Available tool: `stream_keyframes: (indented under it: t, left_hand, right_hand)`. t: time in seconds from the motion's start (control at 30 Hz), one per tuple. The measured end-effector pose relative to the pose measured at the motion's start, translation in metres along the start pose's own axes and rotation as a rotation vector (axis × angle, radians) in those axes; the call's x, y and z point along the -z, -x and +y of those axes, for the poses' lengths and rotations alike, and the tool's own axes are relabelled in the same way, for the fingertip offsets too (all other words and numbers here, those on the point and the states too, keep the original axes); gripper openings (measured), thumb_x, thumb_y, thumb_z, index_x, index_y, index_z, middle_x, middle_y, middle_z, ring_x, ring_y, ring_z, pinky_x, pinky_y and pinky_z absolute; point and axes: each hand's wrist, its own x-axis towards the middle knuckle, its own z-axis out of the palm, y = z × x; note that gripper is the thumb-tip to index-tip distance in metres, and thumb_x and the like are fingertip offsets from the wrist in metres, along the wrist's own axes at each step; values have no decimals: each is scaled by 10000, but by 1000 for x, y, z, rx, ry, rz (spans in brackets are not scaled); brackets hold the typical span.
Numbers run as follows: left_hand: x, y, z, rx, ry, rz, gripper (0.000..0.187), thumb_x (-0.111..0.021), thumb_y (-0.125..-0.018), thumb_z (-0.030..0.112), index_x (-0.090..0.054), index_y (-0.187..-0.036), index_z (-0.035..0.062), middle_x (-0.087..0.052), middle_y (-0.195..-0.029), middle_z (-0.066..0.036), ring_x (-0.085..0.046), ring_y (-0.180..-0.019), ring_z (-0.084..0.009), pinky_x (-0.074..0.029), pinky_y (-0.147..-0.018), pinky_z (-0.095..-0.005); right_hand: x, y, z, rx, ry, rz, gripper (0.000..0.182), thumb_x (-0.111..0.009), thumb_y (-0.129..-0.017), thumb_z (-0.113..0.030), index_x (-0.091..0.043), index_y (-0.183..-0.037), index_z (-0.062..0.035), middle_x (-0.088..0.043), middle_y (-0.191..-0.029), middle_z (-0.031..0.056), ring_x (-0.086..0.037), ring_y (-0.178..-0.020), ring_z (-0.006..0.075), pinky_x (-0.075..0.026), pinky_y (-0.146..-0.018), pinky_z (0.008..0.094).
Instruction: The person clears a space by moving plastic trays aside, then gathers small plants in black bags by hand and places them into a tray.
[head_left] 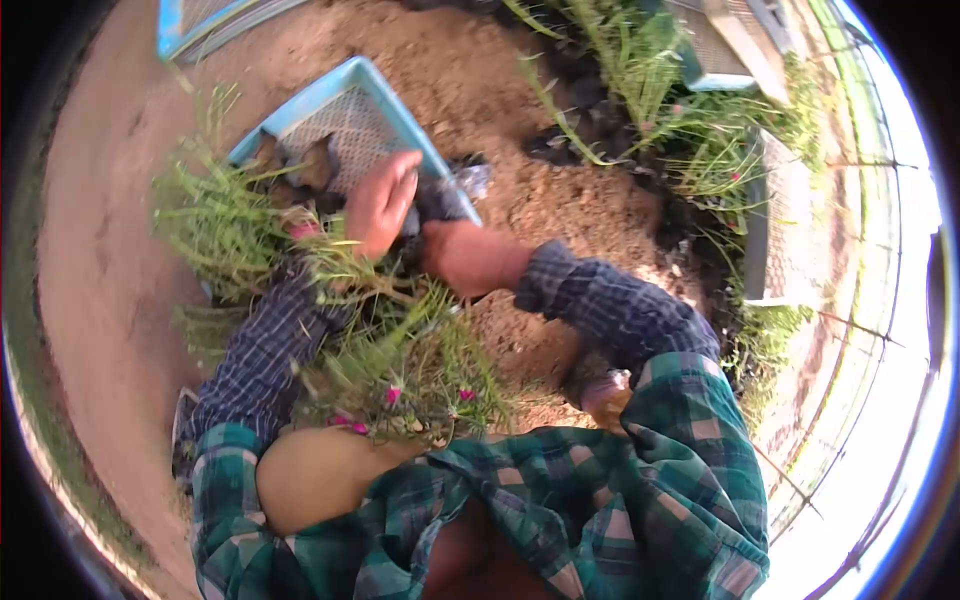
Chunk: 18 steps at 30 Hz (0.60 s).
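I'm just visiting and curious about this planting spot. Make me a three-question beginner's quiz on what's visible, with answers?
1. Multiple choice: What colour is the rim of the crate by the left hand and right hand?
A) Red
B) Blue
C) Yellow

2. True or false: Both hands wear thick gloves.

3. Fill in the blank: The flowers nearest the person's green plaid shirt are ____.

Key: 1. B; 2. False; 3. pink

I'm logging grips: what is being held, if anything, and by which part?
The right hand seems to hold a dark plant bag by its near end; whether the left hand grips too can't be told.
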Motion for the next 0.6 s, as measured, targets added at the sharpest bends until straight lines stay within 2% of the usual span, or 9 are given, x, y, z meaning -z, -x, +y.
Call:
stream_keyframes:
  t: [0.03, 0.07, 0.13, 0.2, 0.23, 0.37, 0.43, 0.57, 0.6]
  left_hand:
    - [-12, 10, 3, 41, 133, -105, 262, -528, -929, 129, -538, -1154, -5, -605, -1050, -199, -579, -985, -358, -461, -842, -399]
    - [-16, 17, 5, -51, 16, -224, 269, -544, -916, 143, -548, -1144, -1, -600, -1079, -202, -577, -981, -363, -458, -841, -422]
    - [-20, 20, 16, -53, -315, -506, 429, -535, -903, 308, -486, -1234, 41, -593, -1129, -160, -563, -974, -347, -435, -828, -468]
    - [-21, 16, 34, 46, -552, -675, 489, -524, -901, 347, -427, -1285, 61, -597, -1121, -135, -543, -998, -348, -416, -835, -490]
    - [-22, 14, 38, 32, -553, -667, 489, -524, -901, 347, -427, -1285, 61, -597, -1121, -135, -543, -998, -348, -416, -835, -490]
    - [-22, 12, 41, 144, -620, -789, 488, -530, -899, 328, -411, -1291, 63, -595, -1107, -126, -534, -988, -349, -396, -844, -507]
    - [-20, 11, 42, 161, -631, -815, 472, -533, -900, 300, -414, -1282, 49, -592, -1098, -127, -533, -980, -350, -386, -847, -511]
    - [-18, 4, 49, 227, -643, -925, 544, -518, -901, 304, -367, -1343, 26, -540, -1198, -177, -481, -1072, -380, -358, -926, -502]
    - [-16, 4, 50, 236, -656, -923, 544, -518, -901, 304, -367, -1343, 26, -540, -1198, -177, -481, -1072, -380, -358, -926, -502]
  right_hand:
    - [-3, 9, -6, -28, -20, -43, 108, -604, -620, -168, -639, -673, -81, -606, -722, 68, -563, -782, 245, -497, -637, 348]
    - [-24, 20, -8, -62, -43, -46, 78, -604, -625, -152, -634, -649, -84, -602, -712, 75, -575, -810, 264, -508, -665, 354]
    - [-22, 31, -14, -86, -59, -157, 112, -602, -660, -131, -640, -744, -69, -596, -792, 83, -574, -867, 277, -514, -711, 359]
    - [-7, 40, -17, 76, -172, -102, 210, -582, -715, -136, -586, -898, -33, -568, -913, 101, -559, -922, 275, -507, -777, 367]
    - [14, 43, -21, 42, -151, -168, 270, -577, -746, -143, -552, -993, -38, -539, -980, 103, -541, -971, 271, -499, -805, 369]
    - [60, 95, -8, -61, -185, -116, 204, -583, -771, -99, -561, -968, -48, -538, -960, 98, -554, -945, 266, -499, -795, 383]
    - [88, 134, 7, -318, -192, -414, 264, -592, -808, -123, -570, -1058, -43, -547, -1055, 113, -551, -993, 275, -480, -860, 400]
    - [79, 222, 57, -1022, -275, -219, 429, -647, -820, -214, -540, -1174, 4, -511, -1223, 177, -517, -1110, 329, -415, -981, 410]
    - [78, 234, 74, -1199, -344, -18, 486, -684, -775, -214, -525, -1172, 17, -490, -1218, 218, -505, -1126, 347, -415, -985, 401]
